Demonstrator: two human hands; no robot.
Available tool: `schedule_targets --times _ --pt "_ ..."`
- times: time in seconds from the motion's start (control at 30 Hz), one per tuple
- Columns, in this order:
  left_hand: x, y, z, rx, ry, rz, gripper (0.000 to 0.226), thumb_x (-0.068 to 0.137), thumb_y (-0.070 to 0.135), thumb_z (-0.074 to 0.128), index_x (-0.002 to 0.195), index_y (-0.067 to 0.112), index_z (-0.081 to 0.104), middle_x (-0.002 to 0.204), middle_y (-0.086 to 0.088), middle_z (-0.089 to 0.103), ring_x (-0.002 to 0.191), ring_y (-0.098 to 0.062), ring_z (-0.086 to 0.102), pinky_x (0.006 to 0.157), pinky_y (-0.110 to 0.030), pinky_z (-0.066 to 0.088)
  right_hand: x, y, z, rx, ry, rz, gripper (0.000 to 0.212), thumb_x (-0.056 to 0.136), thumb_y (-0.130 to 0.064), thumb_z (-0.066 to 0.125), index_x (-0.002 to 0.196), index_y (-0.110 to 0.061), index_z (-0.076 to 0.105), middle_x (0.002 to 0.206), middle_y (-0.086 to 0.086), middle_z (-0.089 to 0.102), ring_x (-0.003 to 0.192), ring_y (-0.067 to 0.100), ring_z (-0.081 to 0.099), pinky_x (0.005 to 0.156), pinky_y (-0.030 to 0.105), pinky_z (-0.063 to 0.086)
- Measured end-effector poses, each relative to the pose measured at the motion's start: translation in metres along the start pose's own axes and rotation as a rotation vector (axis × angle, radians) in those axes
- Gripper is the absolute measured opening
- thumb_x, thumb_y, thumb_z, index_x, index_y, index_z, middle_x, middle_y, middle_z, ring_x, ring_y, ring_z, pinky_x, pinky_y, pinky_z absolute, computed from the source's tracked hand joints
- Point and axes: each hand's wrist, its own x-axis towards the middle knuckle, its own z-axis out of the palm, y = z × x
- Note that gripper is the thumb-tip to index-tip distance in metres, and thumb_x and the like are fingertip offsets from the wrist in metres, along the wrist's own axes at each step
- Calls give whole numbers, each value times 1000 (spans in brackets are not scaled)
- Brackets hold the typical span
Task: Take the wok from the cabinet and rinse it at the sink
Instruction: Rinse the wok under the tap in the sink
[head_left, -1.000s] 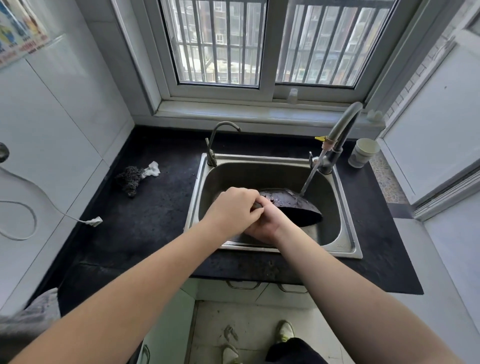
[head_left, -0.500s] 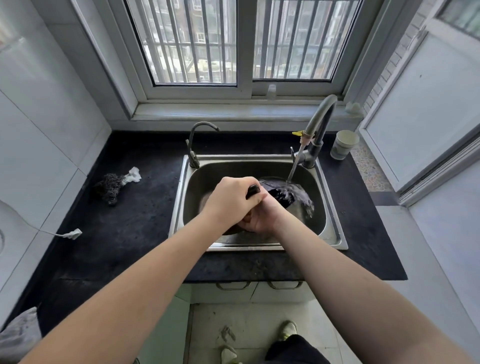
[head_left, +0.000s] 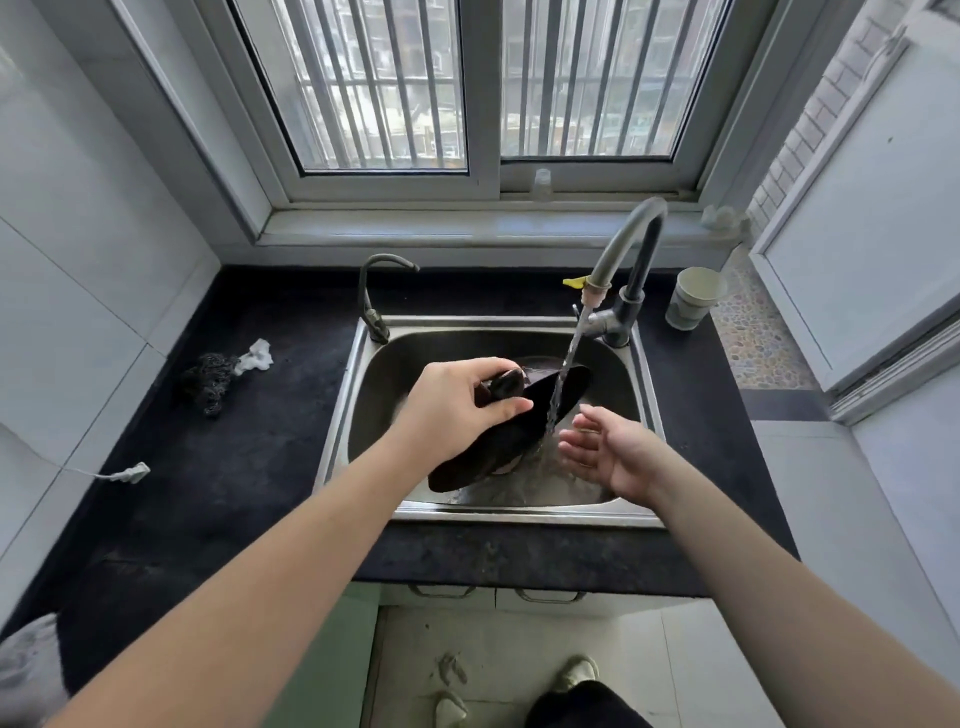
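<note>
The black wok (head_left: 511, 431) stands tilted on its edge inside the steel sink (head_left: 639, 512). My left hand (head_left: 457, 402) grips its dark handle at the top. Water runs from the tall grey faucet (head_left: 626, 260) in a stream onto the wok's upper right side. My right hand (head_left: 605, 449) is off the wok, palm open and fingers spread, just right of it beside the stream. The wok's lower rim sits in splashing water near the sink's front.
A second small tap (head_left: 376, 296) stands at the sink's back left. A steel scourer with a white rag (head_left: 221, 371) lies on the black counter. A paper cup (head_left: 693, 299) stands right of the faucet. Cabinet handles (head_left: 441, 590) show below the counter.
My right hand has let go of the wok handle and opened to the right. The wok has turned from fairly flat to steeply tilted, held by my left hand alone.
</note>
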Motion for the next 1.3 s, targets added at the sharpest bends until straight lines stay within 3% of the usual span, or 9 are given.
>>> schedule_targets --times 0.13,0.23,0.37,0.6,0.77,0.83,0.93,1.1,1.3 --pt "3 13 24 21 19 37 28 80 37 75 105 25 71 79 11 62 79 -7 59 78 -27 51 7 -12 -41 126 103 20 25 99 -30 45 81 -14 51 60 3 70 51 15 68 48 25 55" --pt "5 20 37 65 35 123 30 82 40 70 105 21 71 87 6 65 90 -10 59 81 -30 51 17 -10 -59 173 122 46 25 99 -28 44 82 -13 52 61 3 70 51 15 68 48 25 56" --pt "2 31 54 27 1 160 32 85 43 62 104 19 69 91 6 71 82 -10 66 75 -32 53 28 -2 -68 195 70 96 26 100 -29 42 91 -10 57 68 6 71 55 16 69 50 26 57" --pt "0 46 84 67 -3 259 24 88 26 66 108 13 68 104 5 70 95 -9 64 84 -20 50 43 4 -71 240 86 115 31 102 -33 39 110 -7 53 100 12 63 87 24 63 71 35 52" --pt "9 53 98 54 5 289 23 88 22 66 108 11 66 104 3 69 97 -13 63 85 -29 51 52 4 -78 360 140 98 49 101 -37 40 137 -5 40 119 16 58 94 26 61 90 39 49" --pt "11 50 101 -3 -27 273 23 89 24 65 109 11 65 106 3 69 99 -13 63 86 -30 51 54 1 -80 359 165 106 54 99 -37 41 142 -4 37 131 18 55 96 26 61 88 38 50" --pt "9 46 110 -236 -84 173 24 89 24 61 107 8 62 108 -3 68 104 -15 63 92 -32 50 55 -2 -83 370 185 127 55 97 -36 45 141 -4 39 134 17 54 106 27 61 82 36 51" --pt "8 42 127 -429 33 73 18 89 25 60 93 8 56 87 -1 55 80 -18 54 76 -30 46 52 -5 -80 403 155 155 54 101 -35 38 142 -1 37 138 19 50 124 31 53 101 39 43" --pt "23 38 119 -336 327 44 28 80 23 75 68 7 56 62 -3 58 56 -15 54 57 -29 49 43 -2 -73 340 117 174 48 101 -25 40 143 -2 35 141 20 46 128 32 48 108 41 39"
